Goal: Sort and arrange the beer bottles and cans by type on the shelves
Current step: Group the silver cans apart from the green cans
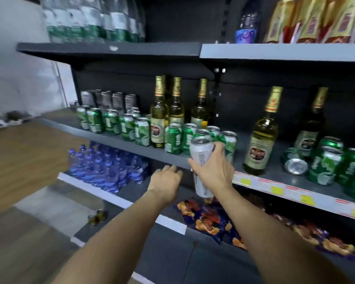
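Note:
My right hand (213, 171) grips a tall white can (201, 152), upright, just in front of the middle shelf's edge (131, 143). My left hand (166, 181) hovers open below that edge and holds nothing. On the shelf stand a row of green cans (111, 121) at the left with grey cans (111, 100) behind them. A second group of green cans (178, 138) stands behind the white can. Gold-necked beer bottles (159, 117) stand at the centre, and two more bottles (262, 136) to the right. Further right are more green cans (324, 165), one lying on its side (295, 163).
Packs of green-labelled bottles (90, 19) fill the top shelf, with gold-wrapped bottles (316, 19) at the right. Below are blue water bottle packs (107, 167) and snack bags (211, 220). Yellow price tags (277, 189) line the shelf edge. Wood floor lies to the left.

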The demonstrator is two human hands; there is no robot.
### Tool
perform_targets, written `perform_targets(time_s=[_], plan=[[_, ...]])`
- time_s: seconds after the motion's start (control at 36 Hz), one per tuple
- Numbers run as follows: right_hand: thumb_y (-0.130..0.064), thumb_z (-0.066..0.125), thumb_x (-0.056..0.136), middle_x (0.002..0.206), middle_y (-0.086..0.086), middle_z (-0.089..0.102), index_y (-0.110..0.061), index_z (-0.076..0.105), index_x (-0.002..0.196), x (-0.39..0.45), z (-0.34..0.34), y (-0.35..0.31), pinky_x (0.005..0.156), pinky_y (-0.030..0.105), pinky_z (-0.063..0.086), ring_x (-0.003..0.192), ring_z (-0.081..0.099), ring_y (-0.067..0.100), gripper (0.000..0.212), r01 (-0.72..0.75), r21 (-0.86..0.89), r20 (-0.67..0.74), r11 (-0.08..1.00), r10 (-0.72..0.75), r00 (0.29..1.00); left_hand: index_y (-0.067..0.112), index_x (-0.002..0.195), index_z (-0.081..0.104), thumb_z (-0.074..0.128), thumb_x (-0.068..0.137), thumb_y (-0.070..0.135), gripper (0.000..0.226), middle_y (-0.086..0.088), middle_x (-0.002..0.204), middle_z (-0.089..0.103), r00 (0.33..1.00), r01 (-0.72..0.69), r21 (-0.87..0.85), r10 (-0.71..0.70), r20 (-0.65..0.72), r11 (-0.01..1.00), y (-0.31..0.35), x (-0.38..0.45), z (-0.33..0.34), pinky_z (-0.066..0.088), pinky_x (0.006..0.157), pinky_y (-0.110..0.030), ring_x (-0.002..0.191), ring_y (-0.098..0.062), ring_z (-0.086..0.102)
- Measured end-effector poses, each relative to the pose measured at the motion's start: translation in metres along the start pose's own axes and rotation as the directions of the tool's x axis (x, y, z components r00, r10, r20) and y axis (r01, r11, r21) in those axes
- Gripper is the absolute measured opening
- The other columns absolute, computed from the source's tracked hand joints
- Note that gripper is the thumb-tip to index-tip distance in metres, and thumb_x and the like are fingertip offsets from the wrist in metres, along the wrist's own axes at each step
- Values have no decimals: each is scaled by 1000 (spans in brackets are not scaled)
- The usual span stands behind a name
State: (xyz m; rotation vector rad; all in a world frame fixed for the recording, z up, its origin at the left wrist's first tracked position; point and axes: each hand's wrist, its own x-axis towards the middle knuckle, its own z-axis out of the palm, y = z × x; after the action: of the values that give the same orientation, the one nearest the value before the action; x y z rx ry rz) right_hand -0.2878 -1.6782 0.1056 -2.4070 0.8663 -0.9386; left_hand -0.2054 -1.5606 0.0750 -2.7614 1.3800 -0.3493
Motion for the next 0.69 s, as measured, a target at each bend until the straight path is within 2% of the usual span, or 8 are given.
perform_targets(time_s=[0.22,0.33,0.39,0.44,0.5,0.61,0.69], plan=[[-55,73,75,121,10,58,-15,32,125,-15,105,-142,72,36,43,104,60,34,76,21,160,53,987,-29,998,14,131,45,50,94,14,37,-7,128,46,977,209,-24,-208,38,978,-171,-61,10,44,85,-37,124,-27,44],[-56,73,74,135,9,52,-17,21,145,-12,148,-206,78,36,44,114,57,33,96,55,163,89,985,-70,994,14,131,46,52,94,18,38,-7,128,47,966,256,-23,-255,51,966,-244,-81,19,45,85,-38,123,-27,45],[-57,74,73,139,8,49,-18,18,148,-8,161,-228,80,36,44,116,56,32,101,78,172,102,982,-96,990,14,129,46,52,94,18,36,-7,126,48,963,265,-8,-264,46,964,-268,-85,22,44,82,-37,120,-26,46],[-58,74,72,139,9,47,-16,20,147,-4,183,-253,82,37,44,117,55,32,101,108,170,113,979,-129,985,14,129,47,51,94,17,35,-6,125,49,956,292,-2,-292,40,956,-300,-88,28,43,79,-35,119,-26,48],[-59,74,72,137,9,49,-15,23,144,1,197,-269,83,37,45,116,55,32,99,120,160,121,980,-140,983,14,129,47,51,93,17,36,-6,125,49,950,309,0,-309,34,951,-319,-87,32,44,82,-36,120,-25,47],[-61,75,69,129,7,54,-17,27,138,19,240,-305,73,34,42,106,60,32,95,151,166,117,975,-171,978,17,130,48,51,94,19,36,-4,126,49,942,335,15,-335,20,942,-370,-75,46,44,87,-34,121,-24,45],[-63,74,68,127,5,55,-17,28,136,41,269,-330,72,32,41,105,60,31,94,166,177,111,970,-187,976,19,129,48,51,93,20,37,-2,127,48,939,345,7,-345,-4,939,-406,-55,51,44,86,-35,123,-23,44]])
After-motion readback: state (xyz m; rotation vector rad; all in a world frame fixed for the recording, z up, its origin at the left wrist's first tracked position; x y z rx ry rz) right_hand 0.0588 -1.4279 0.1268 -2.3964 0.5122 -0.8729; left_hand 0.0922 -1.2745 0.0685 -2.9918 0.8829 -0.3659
